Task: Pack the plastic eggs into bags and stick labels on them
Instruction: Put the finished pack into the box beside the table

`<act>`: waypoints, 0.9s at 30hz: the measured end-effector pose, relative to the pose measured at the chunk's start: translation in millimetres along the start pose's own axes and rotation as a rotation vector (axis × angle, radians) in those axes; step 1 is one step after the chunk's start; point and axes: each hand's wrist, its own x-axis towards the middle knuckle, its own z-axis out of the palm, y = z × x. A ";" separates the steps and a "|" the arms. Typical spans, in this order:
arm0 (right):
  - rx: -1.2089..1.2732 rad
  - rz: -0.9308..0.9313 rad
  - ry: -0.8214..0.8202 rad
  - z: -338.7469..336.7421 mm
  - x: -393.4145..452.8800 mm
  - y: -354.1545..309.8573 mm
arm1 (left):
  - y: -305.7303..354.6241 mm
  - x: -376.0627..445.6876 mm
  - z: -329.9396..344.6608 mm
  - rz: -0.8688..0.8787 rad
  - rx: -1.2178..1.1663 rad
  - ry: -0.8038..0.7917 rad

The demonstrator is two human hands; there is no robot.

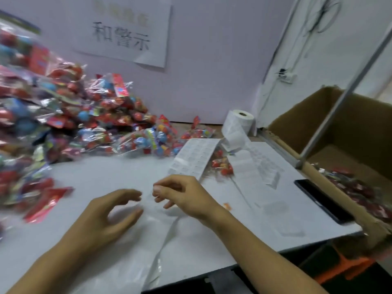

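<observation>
Label [151, 195], small and clear, is pinched narrow between right hand [186, 196] thumb and forefinger; blur hides its edges. Left hand [110, 213] just beside the pinch, fingers loosely curved, holding nothing. Under both hands lies a clear backing strip [167, 234]. Beyond the grip: label sheets [196, 158] and roll [239, 122]. Far left of the grip: heap of bagged eggs [63, 124]. Right: carton [339, 134]. Likely step: labelling; next move needs a bag brought under the label.
</observation>
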 end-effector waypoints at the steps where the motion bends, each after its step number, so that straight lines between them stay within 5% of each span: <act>1: -0.004 -0.016 -0.024 11.7 8.4 -3.3 | 5.2 1.5 -2.6 0.011 -0.014 0.057; 10: 0.102 -0.042 -0.079 66.9 64.3 -7.3 | 2.5 4.6 -15.4 -0.091 0.013 0.260; 20: 0.128 -0.091 -0.032 68.5 70.8 26.5 | -10.8 9.3 -50.1 -0.130 0.566 0.735; 27: 0.128 -0.068 -0.031 70.4 71.1 26.6 | -26.1 30.6 -88.5 -0.476 0.897 0.409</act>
